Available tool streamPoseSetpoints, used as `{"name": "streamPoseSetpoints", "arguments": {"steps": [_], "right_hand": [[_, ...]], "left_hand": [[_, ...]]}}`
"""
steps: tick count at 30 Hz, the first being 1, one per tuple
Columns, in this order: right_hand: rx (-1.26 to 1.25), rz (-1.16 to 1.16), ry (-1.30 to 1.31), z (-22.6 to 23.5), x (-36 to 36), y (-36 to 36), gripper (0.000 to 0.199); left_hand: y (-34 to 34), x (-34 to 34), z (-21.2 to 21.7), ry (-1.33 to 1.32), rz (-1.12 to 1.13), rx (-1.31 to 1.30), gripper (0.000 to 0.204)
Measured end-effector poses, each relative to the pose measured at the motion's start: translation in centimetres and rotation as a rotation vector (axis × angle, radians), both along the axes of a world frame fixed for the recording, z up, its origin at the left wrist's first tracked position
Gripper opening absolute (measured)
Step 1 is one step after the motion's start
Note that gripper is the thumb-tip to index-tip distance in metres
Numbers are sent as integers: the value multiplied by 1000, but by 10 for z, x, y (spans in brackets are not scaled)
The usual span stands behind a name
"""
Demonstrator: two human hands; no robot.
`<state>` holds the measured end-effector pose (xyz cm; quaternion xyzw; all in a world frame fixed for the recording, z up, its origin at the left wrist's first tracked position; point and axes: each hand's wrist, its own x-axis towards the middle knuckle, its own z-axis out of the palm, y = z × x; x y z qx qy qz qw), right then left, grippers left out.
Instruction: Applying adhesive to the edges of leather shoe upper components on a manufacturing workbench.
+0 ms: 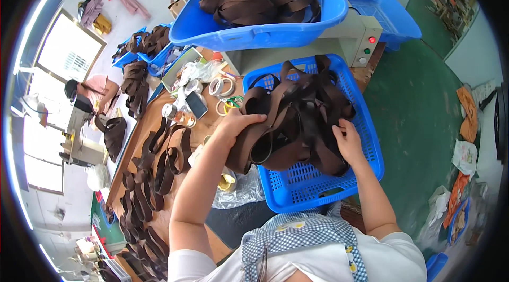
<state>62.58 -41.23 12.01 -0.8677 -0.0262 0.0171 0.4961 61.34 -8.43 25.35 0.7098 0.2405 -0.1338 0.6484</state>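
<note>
Our left hand (238,124) pinches the dark brown webbing straps (289,139), its fingers hidden beneath; they stretch rightward from it to our right hand (348,143), where we cannot tell whether curled fingers grip.

Workshop interior, identified by the button-panelled machine (357,33), heaped brown straps (277,159), blue tubs (254,38), a cluttered worktable (152,115) and a co-worker (106,93) beyond.

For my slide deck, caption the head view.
Left hand and right hand handle brown fabric straps over a blue perforated basket.
</note>
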Motion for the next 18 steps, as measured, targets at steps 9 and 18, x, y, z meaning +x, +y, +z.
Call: {"name": "streamPoseSetpoints", "arguments": {"steps": [9,18], "right_hand": [[83,150,-81,-3,58,54,64],[1069,458,640,140,-44,107,51]], "left_hand": [[-1,-70,4,-169,56,-357,44],[-1,-148,7,-243,215,-513,50]]}}
